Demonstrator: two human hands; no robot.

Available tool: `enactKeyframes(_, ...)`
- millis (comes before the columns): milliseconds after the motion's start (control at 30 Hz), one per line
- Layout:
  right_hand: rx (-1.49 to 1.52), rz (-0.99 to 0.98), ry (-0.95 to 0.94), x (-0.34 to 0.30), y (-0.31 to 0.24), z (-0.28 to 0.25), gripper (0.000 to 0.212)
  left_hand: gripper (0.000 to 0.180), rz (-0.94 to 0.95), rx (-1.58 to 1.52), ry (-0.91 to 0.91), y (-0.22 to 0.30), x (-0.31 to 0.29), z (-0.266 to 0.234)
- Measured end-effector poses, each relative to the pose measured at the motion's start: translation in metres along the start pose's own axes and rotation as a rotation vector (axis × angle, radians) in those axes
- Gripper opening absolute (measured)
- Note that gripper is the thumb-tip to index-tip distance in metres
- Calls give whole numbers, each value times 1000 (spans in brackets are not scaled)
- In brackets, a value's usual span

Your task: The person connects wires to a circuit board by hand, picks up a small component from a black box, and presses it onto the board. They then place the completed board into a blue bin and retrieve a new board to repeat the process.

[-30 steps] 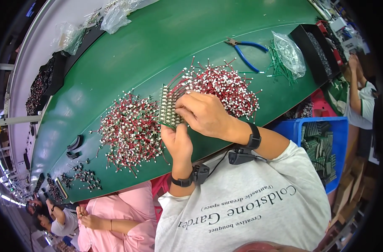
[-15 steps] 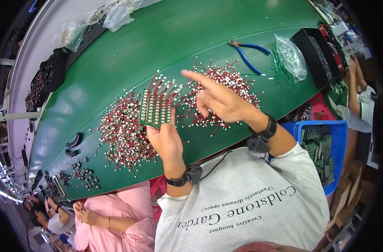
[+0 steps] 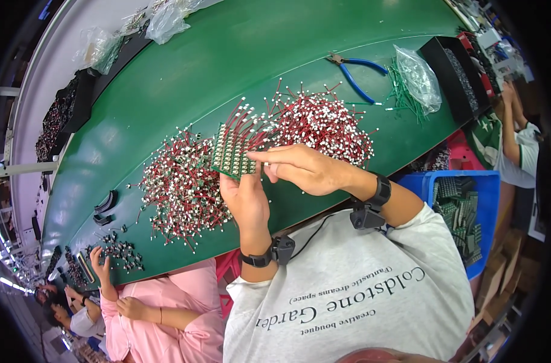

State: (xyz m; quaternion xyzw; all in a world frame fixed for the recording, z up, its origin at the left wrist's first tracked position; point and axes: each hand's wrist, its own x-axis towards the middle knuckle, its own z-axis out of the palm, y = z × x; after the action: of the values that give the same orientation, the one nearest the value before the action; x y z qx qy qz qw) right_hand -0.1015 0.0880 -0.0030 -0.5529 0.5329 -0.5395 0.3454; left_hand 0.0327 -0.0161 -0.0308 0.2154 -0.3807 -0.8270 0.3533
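Landmark for all entries: the small green circuit board [image 3: 232, 152], held above the green table [image 3: 227, 54].

1. My left hand [image 3: 246, 199] — just below the board, fingers closed on its near edge, holding it tilted off the table. Half a second ago this hand held the board lower and further left; it now sits higher, closer to the right-hand heap.
2. My right hand [image 3: 304, 169] — just right of the board, fingers [image 3: 263, 156] stretched flat and touching its near right corner. Whether they pinch a part I cannot tell. Earlier the hand was lifted and spread open over the heap, pointing away; it has since come down to the board.
3. Red-leaded parts already standing in the board [image 3: 246, 121] — they rise from its far edge, bristling upward.
4. Left heap of red-and-white components [image 3: 181, 187] — left of the board, on the table, unchanged.
5. Right heap of the same components [image 3: 324, 124] — right of and beyond the board, unchanged.
6. Blue-handled pliers [image 3: 360, 75] — well beyond the board to the right, lying flat.
7. Clear bag [image 3: 415, 75] with green wire pieces [image 3: 399, 97] — further right of the pliers.
8. Black tray [image 3: 453, 75] — far right, at the table's edge.
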Motion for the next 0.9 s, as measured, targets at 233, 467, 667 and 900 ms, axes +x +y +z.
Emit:
enactKeyframes(233, 203, 187, 117, 0, -6, 6, 29, 42, -32, 35, 35, -1, -3, 6)
enactKeyframes(467, -202, 114, 303, 5, -7, 10, 7, 45, 13, -16, -29, -4, -7, 9)
enactKeyframes(667, -392, -53, 437, 11, -2, 18, 7, 43, 22, 39, -33, -6, -9, 8)
enactKeyframes(900, -497, -38, 423, 12, -1, 21, 9, 43, 47, 89, -27, -6, -12, 17)
